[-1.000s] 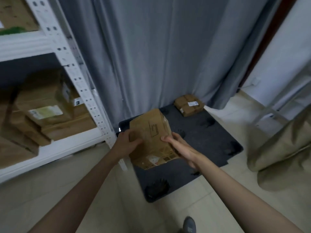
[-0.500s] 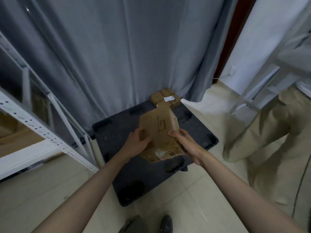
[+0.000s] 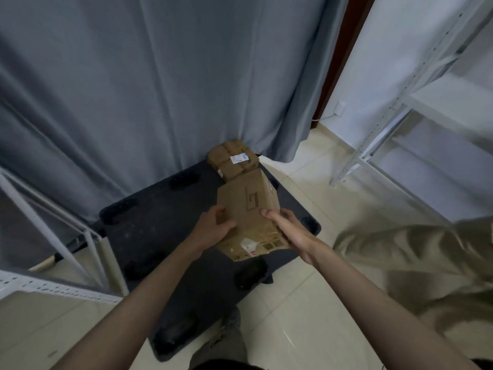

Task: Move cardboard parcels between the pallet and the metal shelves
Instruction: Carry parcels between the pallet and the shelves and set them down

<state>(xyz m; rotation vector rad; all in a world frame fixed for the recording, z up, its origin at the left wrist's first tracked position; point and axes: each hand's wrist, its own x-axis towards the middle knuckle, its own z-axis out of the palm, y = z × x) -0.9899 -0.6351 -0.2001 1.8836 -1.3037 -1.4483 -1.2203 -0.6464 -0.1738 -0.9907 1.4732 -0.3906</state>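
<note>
Grey curtain (image 3: 149, 84) is seen behind, pale tiled floor (image 3: 301, 324) below. Both forearms are extended forward and down from the bottom edge, converging on one cardboard parcel (image 3: 250, 209), held in the air over the black pallet (image 3: 149, 231).

Left hand (image 3: 213, 229) is curled round the parcel's left side, thumb laid on the top face. Right hand (image 3: 290, 233) is pressed against the right side with fingers fairly straight, thumb laid on the top face. Parcel is thus clamped between the two hands, tilted, far end raised. White label and barcodes are seen on its near end, a printed box outline on its top face.

Parcel count: two. A second parcel (image 3: 232, 160), with a white label, is seen at the pallet's far corner against the curtain, just beyond the held one. Contact between the two cannot be told.

Pallets: one, flat on the floor. Metal shelf units: two. White metal shelves (image 3: 53, 287) are seen at the left, more shelving (image 3: 400, 102) at the right by the white wall. Tan fabric (image 3: 416, 263), blurred, is seen at the right edge. Part of the person's trouser leg (image 3: 226, 343) is seen at the bottom.
</note>
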